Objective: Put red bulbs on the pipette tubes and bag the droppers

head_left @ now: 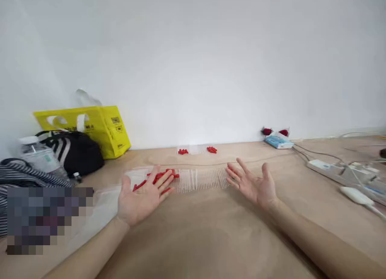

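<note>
My left hand (140, 198) is held palm up above the table with its fingers spread and nothing in it. Behind its fingers lie several red stick-like pieces (140, 185), partly hidden by the hand, on what looks like a clear plastic bag (135, 173). My right hand (251, 186), also palm up and empty, has its fingers apart near the right end of a row of thin clear sticks (202, 178). Farther back, two small clusters of red pieces sit by the wall, a left cluster (183, 151) and a right cluster (212, 149).
At left stand a yellow bag (113, 130), a black bag (87, 152), a clear bottle (42, 158) and striped cloth (24, 176). On the right are a blue tissue pack (279, 141), a power strip (325, 170) with cables and a white adapter (356, 195). The wall (193, 70) bounds the table's back.
</note>
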